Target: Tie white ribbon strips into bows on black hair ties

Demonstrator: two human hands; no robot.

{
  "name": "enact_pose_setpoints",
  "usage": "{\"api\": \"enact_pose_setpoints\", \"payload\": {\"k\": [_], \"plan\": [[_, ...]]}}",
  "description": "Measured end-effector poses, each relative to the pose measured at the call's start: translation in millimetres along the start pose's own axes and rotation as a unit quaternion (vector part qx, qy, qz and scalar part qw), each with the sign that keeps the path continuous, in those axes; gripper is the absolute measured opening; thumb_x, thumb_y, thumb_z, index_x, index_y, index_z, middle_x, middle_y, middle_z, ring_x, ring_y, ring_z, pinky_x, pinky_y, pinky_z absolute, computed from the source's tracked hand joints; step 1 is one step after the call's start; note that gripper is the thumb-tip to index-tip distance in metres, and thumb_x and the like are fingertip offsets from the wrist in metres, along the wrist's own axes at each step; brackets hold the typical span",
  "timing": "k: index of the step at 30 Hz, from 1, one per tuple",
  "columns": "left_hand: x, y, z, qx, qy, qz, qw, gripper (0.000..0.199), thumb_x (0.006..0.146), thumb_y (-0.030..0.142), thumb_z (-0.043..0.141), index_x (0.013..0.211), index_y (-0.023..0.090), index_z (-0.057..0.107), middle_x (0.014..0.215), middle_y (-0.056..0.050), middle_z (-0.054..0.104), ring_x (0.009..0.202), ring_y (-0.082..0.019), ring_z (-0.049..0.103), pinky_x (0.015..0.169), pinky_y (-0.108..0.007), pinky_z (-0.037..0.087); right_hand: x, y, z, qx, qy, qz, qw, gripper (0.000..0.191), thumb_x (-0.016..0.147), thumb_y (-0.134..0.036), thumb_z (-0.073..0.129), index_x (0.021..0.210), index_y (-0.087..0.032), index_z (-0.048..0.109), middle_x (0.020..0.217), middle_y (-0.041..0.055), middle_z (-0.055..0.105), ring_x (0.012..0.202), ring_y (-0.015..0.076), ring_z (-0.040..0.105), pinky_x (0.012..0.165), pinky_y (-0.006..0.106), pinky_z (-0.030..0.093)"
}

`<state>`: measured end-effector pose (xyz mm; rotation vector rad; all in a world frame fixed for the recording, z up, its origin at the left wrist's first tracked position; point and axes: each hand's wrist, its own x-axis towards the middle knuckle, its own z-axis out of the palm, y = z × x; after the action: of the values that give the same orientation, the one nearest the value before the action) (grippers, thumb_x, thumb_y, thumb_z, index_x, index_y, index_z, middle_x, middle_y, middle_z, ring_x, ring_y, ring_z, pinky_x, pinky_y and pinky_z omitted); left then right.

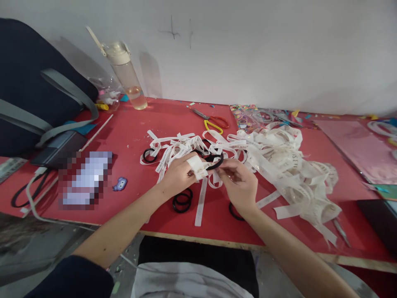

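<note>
My left hand (176, 175) is closed at the middle of the table, with a white printed ribbon (196, 164) wrapped about its fingers. Close by on the right, the fingers of my right hand (241, 185) pinch a black hair tie (218, 162). The ribbon meets the hair tie between the two hands; how they are joined is hidden. Behind my hands lies a tangle of narrow printed ribbons (182, 145) with more black rings among them. Two overlapping loose black hair ties (175, 207) rest below my left hand, and another (235, 214) is partly covered by my right wrist.
A large heap of white ribbon (288, 165) covers the table's right side. Scissors (218, 120) with red and yellow handles lie behind. A water bottle (125, 76), a dark bag (31, 82), a blurred-out phone (88, 178) and a small purple trinket (120, 184) are on the left of the red table (139, 211).
</note>
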<state>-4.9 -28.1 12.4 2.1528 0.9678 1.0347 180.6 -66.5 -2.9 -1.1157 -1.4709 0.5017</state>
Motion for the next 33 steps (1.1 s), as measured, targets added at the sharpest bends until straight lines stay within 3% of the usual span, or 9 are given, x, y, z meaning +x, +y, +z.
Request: {"api": "enact_pose_setpoints", "payload": {"k": [4, 9, 12, 16, 20, 24, 28, 33], "plan": [[0, 3, -1.6, -0.027, 0.013, 0.003, 1.0, 0.023, 0.085, 0.037, 0.068, 0.101, 0.021, 0.073, 0.093, -0.007, 0.066, 0.085, -0.018, 0.061, 0.077, -0.027, 0.044, -1, 1, 2, 0.002, -0.019, -0.011, 1.0, 0.012, 0.085, -0.012, 0.064, 0.09, -0.022, 0.069, 0.09, 0.0026, 0.072, 0.081, 0.0159, 0.07, 0.067, 0.025, 0.059], [2, 8, 2.0, -0.165, -0.001, -0.092, 0.982, 0.028, 0.083, 0.043, 0.068, 0.097, 0.02, 0.076, 0.081, -0.003, 0.061, 0.073, -0.015, 0.054, 0.07, -0.025, 0.042, -1, -3, 4, -0.004, -0.084, -0.017, 0.996, 0.01, 0.088, -0.016, 0.062, 0.09, -0.023, 0.069, 0.085, 0.0014, 0.074, 0.074, 0.0158, 0.071, 0.067, 0.027, 0.06], [1, 6, 10.7, -0.308, 0.008, -0.17, 0.936, 0.036, 0.078, 0.048, 0.072, 0.098, 0.018, 0.075, 0.065, 0.002, 0.052, 0.059, -0.01, 0.045, 0.062, -0.023, 0.039, -3, -3, 5, 0.009, -0.09, -0.007, 0.996, 0.01, 0.089, -0.018, 0.063, 0.095, -0.023, 0.069, 0.09, 0.0021, 0.074, 0.076, 0.0156, 0.071, 0.067, 0.026, 0.061], [2, 5, 22.6, -0.473, 0.045, -0.27, 0.837, 0.048, 0.076, 0.057, 0.071, 0.103, 0.018, 0.071, 0.054, 0.008, 0.031, 0.048, -0.005, 0.023, 0.047, -0.018, 0.022, -4, -2, 5, 0.034, -0.097, -0.004, 0.995, 0.016, 0.087, -0.019, 0.068, 0.102, -0.024, 0.066, 0.093, 0.0018, 0.072, 0.079, 0.0148, 0.07, 0.07, 0.027, 0.06], [3, 9, 28.4, -0.538, 0.034, -0.344, 0.769, 0.055, 0.071, 0.066, 0.07, 0.094, 0.016, 0.07, 0.058, 0.006, 0.037, 0.048, -0.004, 0.026, 0.044, -0.017, 0.021, 1, -3, 5, 0.008, -0.12, -0.07, 0.99, 0.01, 0.088, -0.015, 0.065, 0.09, -0.024, 0.069, 0.082, 0.0008, 0.071, 0.08, 0.0168, 0.066, 0.075, 0.033, 0.057], [4, 14, 31.1, -0.556, 0.022, -0.378, 0.74, 0.058, 0.073, 0.071, 0.064, 0.092, 0.016, 0.069, 0.062, 0.003, 0.049, 0.05, -0.006, 0.04, 0.047, -0.018, 0.032, 5, -5, 6, -0.033, -0.112, -0.136, 0.984, 0.017, 0.088, -0.014, 0.066, 0.093, -0.028, 0.073, 0.08, 0.0002, 0.074, 0.083, 0.0192, 0.063, 0.075, 0.037, 0.055], [3, 17, 33.1, -0.587, -0.017, -0.362, 0.724, 0.057, 0.076, 0.069, 0.063, 0.107, 0.021, 0.069, 0.07, -0.001, 0.06, 0.06, -0.012, 0.053, 0.052, -0.021, 0.039, 5, -6, 9, -0.069, -0.112, -0.218, 0.967, 0.029, 0.088, -0.011, 0.064, 0.103, -0.034, 0.074, 0.084, -0.0008, 0.076, 0.084, 0.0202, 0.063, 0.074, 0.037, 0.056], [0, 20, 35.3, -0.613, -0.039, -0.358, 0.704, 0.051, 0.079, 0.063, 0.064, 0.111, 0.024, 0.069, 0.07, 0.001, 0.057, 0.055, -0.007, 0.043, 0.047, -0.017, 0.031, 5, -6, 12, -0.101, -0.08, -0.258, 0.957, 0.035, 0.087, -0.006, 0.063, 0.11, -0.032, 0.071, 0.083, 0.0005, 0.075, 0.083, 0.0203, 0.062, 0.071, 0.036, 0.055]]}}
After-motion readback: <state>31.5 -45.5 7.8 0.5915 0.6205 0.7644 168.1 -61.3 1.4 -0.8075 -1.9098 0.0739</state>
